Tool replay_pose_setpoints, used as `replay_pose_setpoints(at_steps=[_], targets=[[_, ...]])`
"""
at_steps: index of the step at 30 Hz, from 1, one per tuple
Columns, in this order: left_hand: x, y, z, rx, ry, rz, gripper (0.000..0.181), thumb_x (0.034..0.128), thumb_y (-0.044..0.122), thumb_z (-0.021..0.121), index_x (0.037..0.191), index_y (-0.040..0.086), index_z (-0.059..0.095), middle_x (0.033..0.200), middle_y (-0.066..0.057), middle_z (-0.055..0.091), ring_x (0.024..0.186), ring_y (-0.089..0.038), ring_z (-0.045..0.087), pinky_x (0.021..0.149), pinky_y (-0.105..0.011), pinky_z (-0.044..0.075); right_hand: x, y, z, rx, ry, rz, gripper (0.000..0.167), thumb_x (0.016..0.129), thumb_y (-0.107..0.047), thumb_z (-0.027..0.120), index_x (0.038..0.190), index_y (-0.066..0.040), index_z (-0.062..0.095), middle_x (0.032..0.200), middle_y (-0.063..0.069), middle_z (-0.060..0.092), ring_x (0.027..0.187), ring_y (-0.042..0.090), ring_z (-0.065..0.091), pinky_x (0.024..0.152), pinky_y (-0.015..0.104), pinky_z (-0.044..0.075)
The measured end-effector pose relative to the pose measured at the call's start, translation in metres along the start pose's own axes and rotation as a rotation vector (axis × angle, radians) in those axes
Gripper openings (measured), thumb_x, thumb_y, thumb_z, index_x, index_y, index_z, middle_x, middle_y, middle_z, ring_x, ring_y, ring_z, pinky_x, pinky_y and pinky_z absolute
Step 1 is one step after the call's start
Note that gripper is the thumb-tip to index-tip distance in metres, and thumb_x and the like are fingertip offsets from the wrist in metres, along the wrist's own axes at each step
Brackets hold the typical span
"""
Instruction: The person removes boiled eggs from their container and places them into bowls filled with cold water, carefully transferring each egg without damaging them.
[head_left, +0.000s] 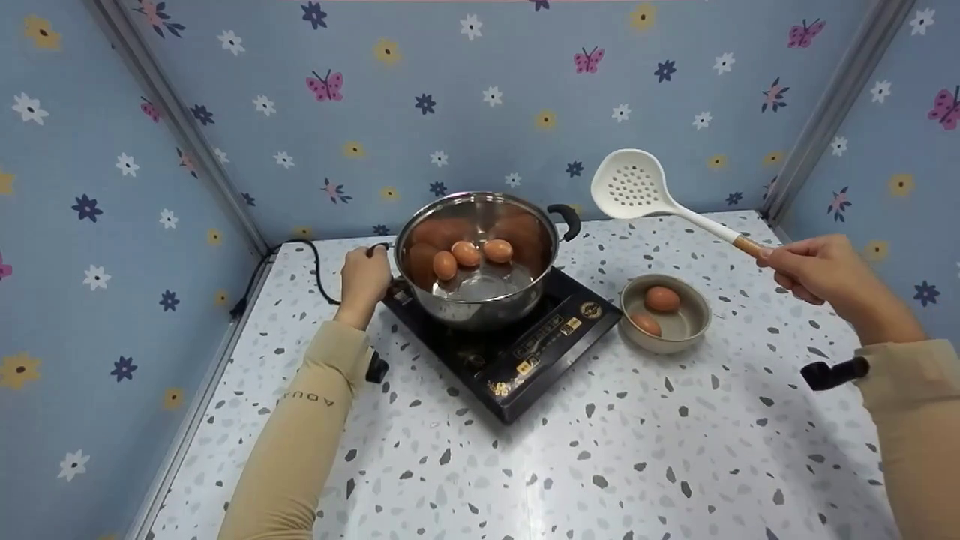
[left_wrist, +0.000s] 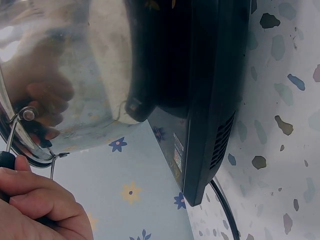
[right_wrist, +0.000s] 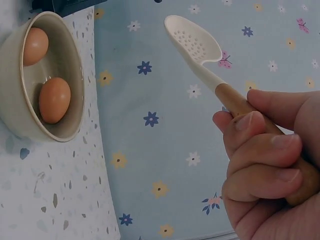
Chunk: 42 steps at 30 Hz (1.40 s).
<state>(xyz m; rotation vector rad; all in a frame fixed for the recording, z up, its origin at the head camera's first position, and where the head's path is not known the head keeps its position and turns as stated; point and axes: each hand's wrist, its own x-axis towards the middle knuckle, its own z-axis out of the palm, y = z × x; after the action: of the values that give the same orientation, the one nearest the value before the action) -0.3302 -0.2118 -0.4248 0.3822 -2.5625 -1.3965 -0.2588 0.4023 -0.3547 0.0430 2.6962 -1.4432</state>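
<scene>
A steel pot (head_left: 480, 307) stands on a black induction cooktop (head_left: 517, 375), with 3 brown eggs (head_left: 466, 253) in the water inside. My left hand (head_left: 365, 279) grips the pot's left handle; in the left wrist view the fingers (left_wrist: 45, 197) curl round its black grip. On the right, my right hand (head_left: 825, 274) holds a white slotted skimmer (head_left: 631, 184) by its wooden handle (right_wrist: 235, 100), its perforated head raised with nothing on it. Below the skimmer sits a beige bowl (head_left: 667, 345) holding two brown eggs (right_wrist: 55, 100).
The pot's right black handle (head_left: 566, 221) sticks out toward the back wall. A black power cord (head_left: 319, 270) runs from the cooktop along the left side. Flower-patterned panels (head_left: 480, 97) enclose the speckled table (head_left: 585, 465) at the back and sides.
</scene>
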Motion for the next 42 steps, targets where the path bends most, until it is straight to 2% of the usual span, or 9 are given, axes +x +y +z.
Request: replay_pose_setpoints(at_steps=[4,8,17,24,32,36,42], targets=[[0.0,0.001,0.0,0.007,-0.006,-0.009,0.035,0.1161,0.026,0.038,0.084,0.013,0.043,0.082,-0.009,0.042,0.072,-0.024,0.04,0.07,-0.037,0.037,0.002,-0.008,0.005,-0.002,-0.002,-0.007,0.033,0.112,-0.033,0.062,0.086,-0.04,0.079,0.063,-0.006,0.057,0.047,0.006,0.041,0.044,0.028,0.035],[0.001,0.0,0.0,0.005,-0.006,-0.013,0.036,0.1161,0.027,0.039,0.083,0.013,0.042,0.079,-0.008,0.042,0.069,-0.023,0.04,0.068,-0.037,0.037,0.003,-0.016,0.01,-0.001,-0.009,-0.022,0.033,0.112,-0.033,0.062,0.085,-0.04,0.079,0.064,-0.007,0.057,0.048,0.006,0.042,0.045,0.028,0.035],[0.001,0.001,0.0,0.003,0.001,0.01,0.035,0.1158,0.026,0.038,0.084,0.013,0.042,0.078,-0.007,0.042,0.067,-0.021,0.04,0.068,-0.036,0.037,0.008,-0.034,0.024,0.016,-0.001,-0.068,0.028,0.111,-0.034,0.064,0.088,-0.037,0.08,0.062,-0.007,0.058,0.045,0.005,0.041,0.042,0.026,0.035],[0.001,-0.001,0.0,0.005,0.011,-0.006,0.035,0.1156,0.026,0.039,0.084,0.012,0.045,0.079,-0.007,0.044,0.068,-0.022,0.043,0.067,-0.035,0.038,0.014,-0.042,0.037,0.001,0.002,-0.084,0.024,0.111,-0.033,0.065,0.096,-0.026,0.082,0.062,-0.006,0.059,0.044,0.005,0.042,0.042,0.026,0.035],[0.0,-0.005,0.0,-0.007,-0.026,-0.012,0.038,0.116,0.028,0.037,0.08,0.014,0.039,0.069,-0.002,0.037,0.06,-0.018,0.033,0.064,-0.036,0.035,0.016,-0.047,0.05,-0.018,-0.024,-0.106,0.029,0.111,-0.035,0.064,0.107,-0.012,0.081,0.062,-0.005,0.057,0.044,0.006,0.04,0.042,0.027,0.035],[-0.001,-0.003,0.0,-0.013,-0.018,-0.008,0.037,0.1162,0.028,0.038,0.083,0.013,0.042,0.074,-0.005,0.04,0.064,-0.02,0.037,0.066,-0.037,0.037,0.018,-0.051,0.055,-0.022,-0.025,-0.097,0.035,0.111,-0.035,0.064,0.112,-0.004,0.08,0.062,-0.005,0.057,0.045,0.007,0.041,0.043,0.027,0.035],[0.0,-0.002,-0.001,-0.019,-0.006,-0.003,0.035,0.1163,0.027,0.039,0.086,0.012,0.045,0.078,-0.007,0.044,0.066,-0.021,0.042,0.066,-0.036,0.038,0.025,-0.06,0.064,-0.025,-0.049,-0.086,0.034,0.112,-0.031,0.063,0.115,-0.001,0.077,0.063,-0.006,0.055,0.046,0.007,0.04,0.044,0.026,0.035]])
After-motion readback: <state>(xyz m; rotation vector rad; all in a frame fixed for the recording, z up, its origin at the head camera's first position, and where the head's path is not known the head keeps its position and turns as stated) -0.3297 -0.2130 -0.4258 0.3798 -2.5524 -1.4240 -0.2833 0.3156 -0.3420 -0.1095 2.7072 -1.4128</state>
